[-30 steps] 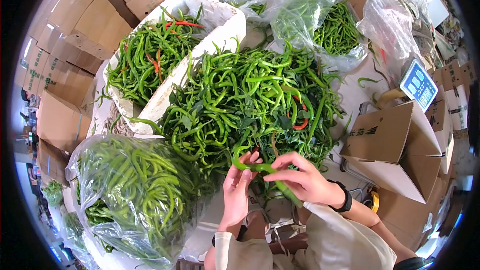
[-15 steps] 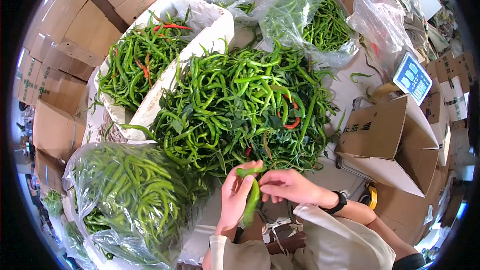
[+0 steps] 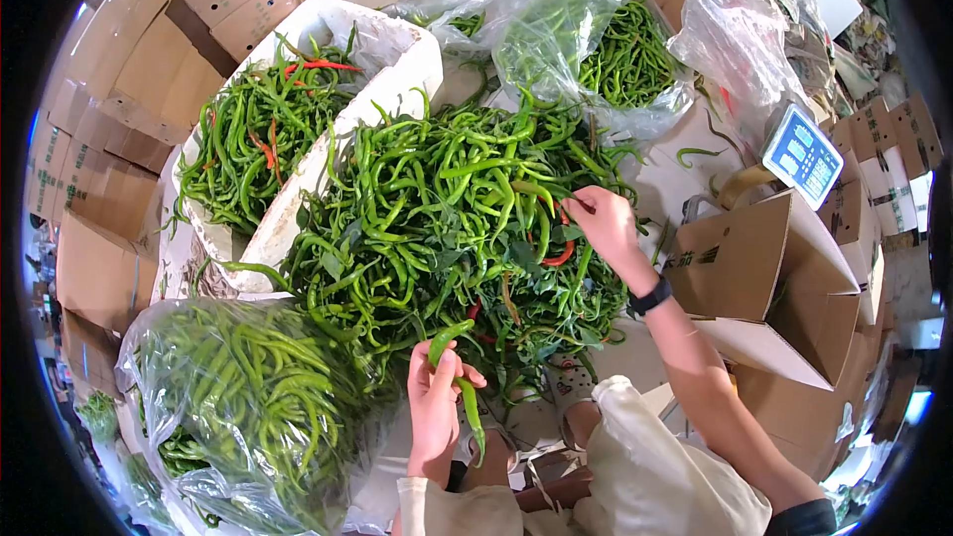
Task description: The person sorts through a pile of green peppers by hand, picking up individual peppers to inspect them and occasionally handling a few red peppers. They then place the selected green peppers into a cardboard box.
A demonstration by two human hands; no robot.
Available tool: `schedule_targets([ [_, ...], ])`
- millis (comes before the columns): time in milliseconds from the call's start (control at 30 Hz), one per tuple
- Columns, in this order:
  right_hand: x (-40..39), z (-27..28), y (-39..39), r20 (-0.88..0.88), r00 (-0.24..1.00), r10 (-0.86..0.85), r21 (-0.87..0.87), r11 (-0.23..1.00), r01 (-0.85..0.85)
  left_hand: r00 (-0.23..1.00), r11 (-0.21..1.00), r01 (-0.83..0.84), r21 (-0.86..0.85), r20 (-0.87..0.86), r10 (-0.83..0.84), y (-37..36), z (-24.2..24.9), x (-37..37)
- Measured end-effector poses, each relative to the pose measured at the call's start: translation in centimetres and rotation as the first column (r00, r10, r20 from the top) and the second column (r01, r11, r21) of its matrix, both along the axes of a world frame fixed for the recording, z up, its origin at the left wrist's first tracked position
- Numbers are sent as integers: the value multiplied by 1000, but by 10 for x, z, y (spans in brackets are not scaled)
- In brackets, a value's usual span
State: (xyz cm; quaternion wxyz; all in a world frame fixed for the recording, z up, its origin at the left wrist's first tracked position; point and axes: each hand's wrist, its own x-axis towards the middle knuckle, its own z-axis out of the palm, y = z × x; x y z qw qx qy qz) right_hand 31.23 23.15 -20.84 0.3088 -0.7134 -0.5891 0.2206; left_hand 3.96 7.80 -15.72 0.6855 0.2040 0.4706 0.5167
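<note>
Near the bottom centre, my left hand (image 3: 435, 399) is closed round a curved green pepper (image 3: 471, 407) that hangs down past the fingers. My right hand (image 3: 602, 222) reaches to the right side of a large heap of green peppers (image 3: 427, 189), its fingers pinched at the heap beside a red pepper (image 3: 562, 252). Whatever those fingertips hold, if anything, is too small to make out. Leaves and stems are mixed into the heap.
A white foam box (image 3: 422, 65) of peppers stands upper left. Lower left lies a clear bag (image 3: 248, 387) of peppers. Another bag (image 3: 536, 40) is behind the heap. An open carton (image 3: 735, 258) and a scale (image 3: 802, 156) stand right; stacked cartons (image 3: 149, 60) line the left.
My right hand has moved from beside my left hand up and right to the heap. My left hand has shifted slightly left and still holds the green pepper. The view has shifted a little.
</note>
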Motion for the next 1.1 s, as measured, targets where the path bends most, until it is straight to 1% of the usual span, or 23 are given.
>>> schedule_targets([
  [33, -2, 6, -9, -57, 998, -25, 107, 994, 31, 999, 998, -30, -47, -37, 28, 0, 2, 1],
  [67, -5, 14, -18, -102, 993, -53, 87, 994, 62, 999, 998, -27, -50, -20, 26, -1, 2, 1],
  [133, -13, 28, -41, -163, 984, -65, 104, 991, 83, 1000, 999, -24, -47, 7, 24, 0, 1, -2],
  [167, -19, 32, -52, -180, 982, -50, 136, 988, 75, 998, 997, -36, -73, 48, 40, 1, 3, -1],
  [200, -26, 41, -63, -70, 997, -29, 210, 977, 43, 998, 997, -26, -76, 62, 31, 3, 5, -1],
  [267, -31, 45, -79, 55, 997, 44, 373, 926, -61, 995, 996, -6, -85, 94, 14, 4, 9, 0],
  [300, -33, 50, -86, 106, 993, 57, 393, 915, -94, 996, 996, -3, -89, 87, 11, 4, 9, 0],
  [400, -30, 63, -99, 95, 994, -50, 427, 904, 5, 998, 994, -2, -113, 57, 9, 3, 9, 1],
  [433, -26, 66, -103, 7, 994, -109, 406, 909, 97, 999, 992, -7, -125, 43, 12, 3, 9, 1],
  [467, -20, 74, -105, -23, 988, -153, 358, 921, 151, 999, 991, -10, -136, 30, 14, 3, 7, 2],
  [500, -11, 72, -109, -140, 974, -176, 290, 934, 210, 996, 994, 12, -113, 84, -2, 3, 3, -1],
  [533, -3, 72, -113, -253, 946, -205, 214, 941, 261, 996, 993, 10, -117, 94, 1, 2, 2, -2],
  [600, 6, 78, -121, -395, 886, -241, 94, 949, 300, 993, 992, 6, -128, 119, 9, 3, 5, -1],
  [667, 19, 76, -127, -277, 929, -246, 118, 951, 287, 994, 989, 19, -144, 106, -3, 3, 7, -2],
  [767, 44, 65, -135, -200, 915, -349, -9, 935, 355, 996, 989, 27, -143, 87, -15, 3, 6, -2],
  [867, 57, 55, -140, -398, 831, -388, -332, 906, 263, 995, 986, 41, -162, 91, -26, 3, 7, -3],
  [900, 51, 58, -141, -412, 829, -377, -396, 894, 210, 995, 987, 49, -154, 98, -34, 3, 6, -3],
  [1000, 49, 46, -155, -631, 688, -358, -526, 849, -40, 992, 990, 63, -124, 114, -49, 4, 5, 0],
  [1033, 48, 42, -160, -639, 697, -326, -560, 818, -131, 992, 992, 64, -108, 119, -51, 5, 7, 2],
  [1100, 49, 44, -166, -677, 654, -337, -644, 701, -305, 985, 992, 101, -76, 145, -89, 4, 3, 2],
])
